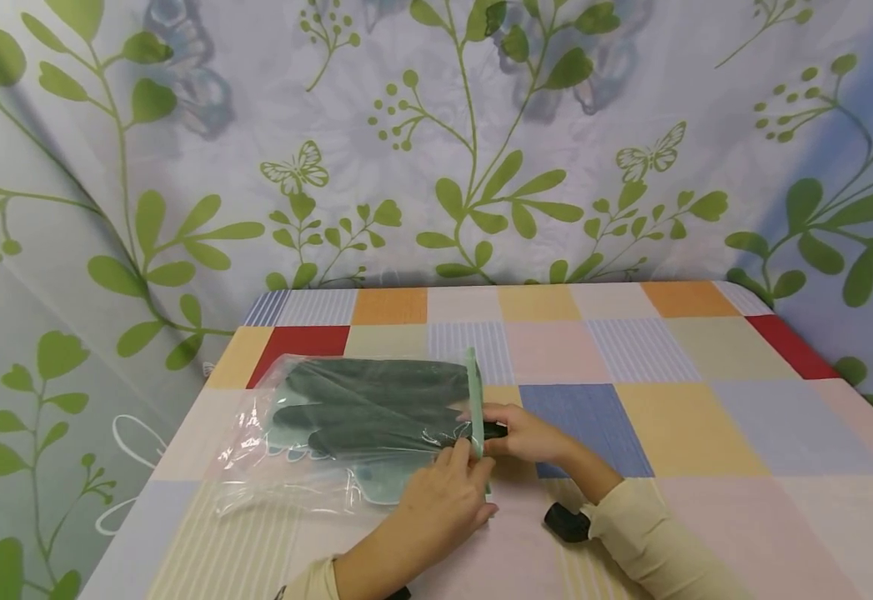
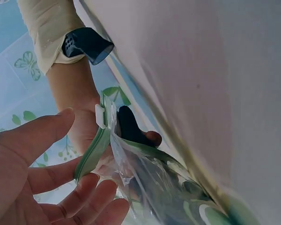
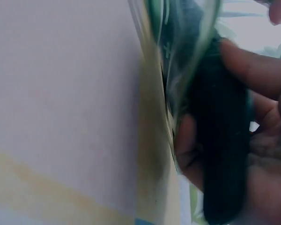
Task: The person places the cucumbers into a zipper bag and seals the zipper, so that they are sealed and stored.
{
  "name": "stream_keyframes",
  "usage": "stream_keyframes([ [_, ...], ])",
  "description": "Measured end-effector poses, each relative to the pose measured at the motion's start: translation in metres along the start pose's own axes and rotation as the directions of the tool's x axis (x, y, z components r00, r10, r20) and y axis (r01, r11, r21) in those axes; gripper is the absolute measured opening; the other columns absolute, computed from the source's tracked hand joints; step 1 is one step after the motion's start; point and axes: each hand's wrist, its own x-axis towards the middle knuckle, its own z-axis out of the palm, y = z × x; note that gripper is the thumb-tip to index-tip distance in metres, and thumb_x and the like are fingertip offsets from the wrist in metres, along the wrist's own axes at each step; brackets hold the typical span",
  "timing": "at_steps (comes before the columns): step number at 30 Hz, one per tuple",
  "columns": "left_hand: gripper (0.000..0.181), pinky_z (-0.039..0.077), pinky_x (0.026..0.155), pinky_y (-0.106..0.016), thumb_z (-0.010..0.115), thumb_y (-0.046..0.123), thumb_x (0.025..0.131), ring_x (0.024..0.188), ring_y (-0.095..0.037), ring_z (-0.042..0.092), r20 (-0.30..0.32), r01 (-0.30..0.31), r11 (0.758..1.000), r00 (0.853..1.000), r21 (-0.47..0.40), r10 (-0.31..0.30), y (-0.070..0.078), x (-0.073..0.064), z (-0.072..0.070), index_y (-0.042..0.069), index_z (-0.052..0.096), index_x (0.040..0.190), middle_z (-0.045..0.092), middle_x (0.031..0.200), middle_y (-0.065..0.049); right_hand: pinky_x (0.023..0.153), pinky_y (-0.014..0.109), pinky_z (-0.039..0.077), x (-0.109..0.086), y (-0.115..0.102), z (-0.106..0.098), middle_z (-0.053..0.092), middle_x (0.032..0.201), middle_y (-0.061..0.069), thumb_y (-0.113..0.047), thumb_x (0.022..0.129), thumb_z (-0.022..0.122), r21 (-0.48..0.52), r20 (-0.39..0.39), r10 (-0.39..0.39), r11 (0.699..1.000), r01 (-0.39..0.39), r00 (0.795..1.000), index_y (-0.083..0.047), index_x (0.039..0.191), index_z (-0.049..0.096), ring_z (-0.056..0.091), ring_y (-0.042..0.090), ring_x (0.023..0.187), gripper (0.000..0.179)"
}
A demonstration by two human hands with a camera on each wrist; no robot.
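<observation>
A clear zip bag (image 1: 244,467) with a green zip edge (image 1: 475,387) lies flat on the table, its mouth facing right. Inside are dark green folded pieces (image 1: 383,387) with pale green parts; their kind is unclear through the plastic. My right hand (image 1: 529,433) grips a dark, round-ended handle-like piece (image 3: 222,154) at the bag's mouth, partly within the plastic. At the near end of the zip edge, my left hand (image 1: 439,500) holds the bag; its fingers bend around the green strip, while its thumb stands apart in the left wrist view.
A patchwork tablecloth (image 1: 691,425) covers the table. Behind it hangs a leaf-patterned curtain (image 1: 376,208). A black device (image 1: 567,523) sits at the right sleeve. White cord (image 1: 124,446) loops beyond the left table edge.
</observation>
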Motion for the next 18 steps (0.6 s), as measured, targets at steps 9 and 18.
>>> stream_keyframes([
  [9,0.046,0.035,0.041,-0.014,0.075,0.049,0.066,0.063,-0.008,0.047,0.05,-0.008,1.0,0.999,0.014,0.007,0.005,0.0,0.002,0.014,0.062,0.093,0.048,0.085,0.001,0.069,0.022,0.039,-0.01,-0.005,-0.001,0.058,0.091,0.001,-0.017,0.077,0.07,-0.289,-0.046,0.03,0.956,-0.042,0.999,-0.006,0.103,0.063,0.046,0.01,0.079,0.028],
  [18,0.045,0.031,0.039,-0.014,0.073,0.048,0.069,0.064,-0.009,0.047,0.13,0.008,1.0,0.991,-0.011,-0.006,0.005,0.004,0.004,0.013,0.062,0.096,0.048,0.088,0.0,0.071,0.026,0.048,-0.018,-0.007,-0.029,0.06,0.097,0.011,-0.02,0.084,0.065,-0.269,0.005,0.073,0.961,-0.069,0.997,0.002,0.115,0.056,0.057,0.018,0.085,0.04],
])
